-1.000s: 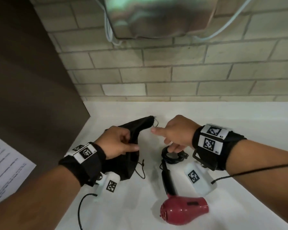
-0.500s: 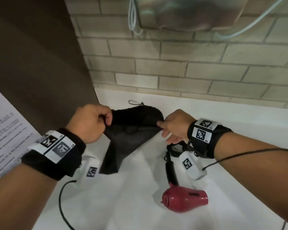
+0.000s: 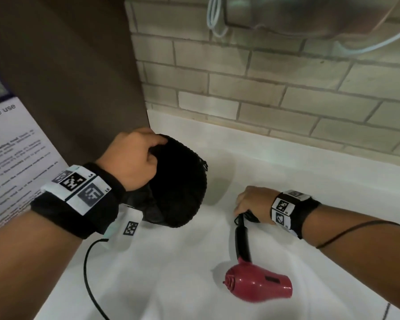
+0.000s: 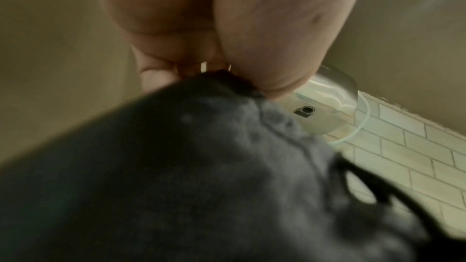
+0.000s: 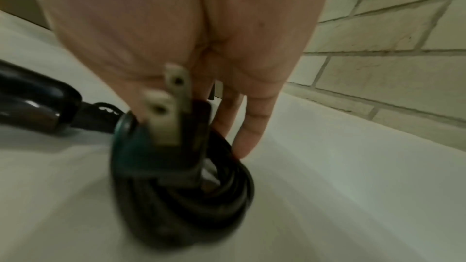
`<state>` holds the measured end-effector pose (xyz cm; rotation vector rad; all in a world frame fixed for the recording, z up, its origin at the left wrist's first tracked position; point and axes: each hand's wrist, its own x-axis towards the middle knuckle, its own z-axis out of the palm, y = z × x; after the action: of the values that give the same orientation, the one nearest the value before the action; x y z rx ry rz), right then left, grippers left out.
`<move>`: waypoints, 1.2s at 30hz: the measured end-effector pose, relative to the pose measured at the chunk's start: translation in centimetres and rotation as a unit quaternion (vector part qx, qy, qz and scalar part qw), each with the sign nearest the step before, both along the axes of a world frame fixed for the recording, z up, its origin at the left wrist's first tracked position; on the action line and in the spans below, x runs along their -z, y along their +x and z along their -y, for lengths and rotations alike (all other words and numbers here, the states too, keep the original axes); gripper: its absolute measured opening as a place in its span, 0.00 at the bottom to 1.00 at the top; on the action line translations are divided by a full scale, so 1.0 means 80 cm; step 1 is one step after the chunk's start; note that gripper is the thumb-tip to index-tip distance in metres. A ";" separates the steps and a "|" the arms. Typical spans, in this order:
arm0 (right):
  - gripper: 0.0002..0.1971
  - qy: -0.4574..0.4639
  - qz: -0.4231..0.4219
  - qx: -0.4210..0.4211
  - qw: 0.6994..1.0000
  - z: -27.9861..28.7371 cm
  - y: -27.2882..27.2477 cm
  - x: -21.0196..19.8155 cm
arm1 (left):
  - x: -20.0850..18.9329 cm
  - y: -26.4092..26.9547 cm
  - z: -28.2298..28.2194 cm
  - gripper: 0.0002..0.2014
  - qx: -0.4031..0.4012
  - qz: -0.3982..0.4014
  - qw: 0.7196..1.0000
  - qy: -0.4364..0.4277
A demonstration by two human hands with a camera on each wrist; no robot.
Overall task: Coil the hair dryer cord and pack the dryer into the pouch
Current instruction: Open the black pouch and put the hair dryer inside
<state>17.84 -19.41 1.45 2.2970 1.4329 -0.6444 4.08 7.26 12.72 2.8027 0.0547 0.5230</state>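
My left hand (image 3: 153, 146) pinches the rim of the black fabric pouch (image 3: 178, 192) and holds it up off the white counter (image 3: 171, 273), its mouth facing right. The left wrist view shows the fingers (image 4: 156, 79) closed on the pouch (image 4: 201, 166) edge, with the drawstring (image 4: 378, 186) hanging loose. The red hair dryer (image 3: 259, 285) lies on the counter, black handle (image 3: 241, 241) pointing away. My right hand (image 3: 240, 209) is down on the coiled cord (image 5: 181, 186) at the handle's end, fingers (image 5: 247, 127) round the coil, the plug (image 5: 161, 127) prongs up.
A brown partition (image 3: 79, 77) stands at the left, with a printed sheet (image 3: 9, 158) beside it. A brick wall (image 3: 263, 88) runs behind the counter, with a metal wall unit (image 3: 310, 12) above. A thin black wire (image 3: 88, 273) trails from my left wrist.
My right hand let go of the pouch and dropped down onto the coiled cord. My left hand raised the pouch, which now hangs with its mouth wide.
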 end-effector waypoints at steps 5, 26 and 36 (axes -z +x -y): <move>0.13 -0.032 0.049 0.086 0.995 0.038 0.002 -0.005 | 0.009 0.003 0.003 0.25 0.006 -0.015 1.000 -0.002; 0.25 0.070 -0.112 0.056 0.990 0.124 -0.119 0.021 | 0.029 0.026 0.028 0.23 0.048 -0.133 0.990 -0.002; 0.17 0.195 -0.225 0.269 0.916 0.145 -0.138 0.013 | 0.033 0.032 0.037 0.24 0.069 -0.144 0.987 0.011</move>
<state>6.83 -31.00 0.41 3.0528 1.1669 -1.2048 6.65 4.29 10.08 2.8546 -0.0864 0.0855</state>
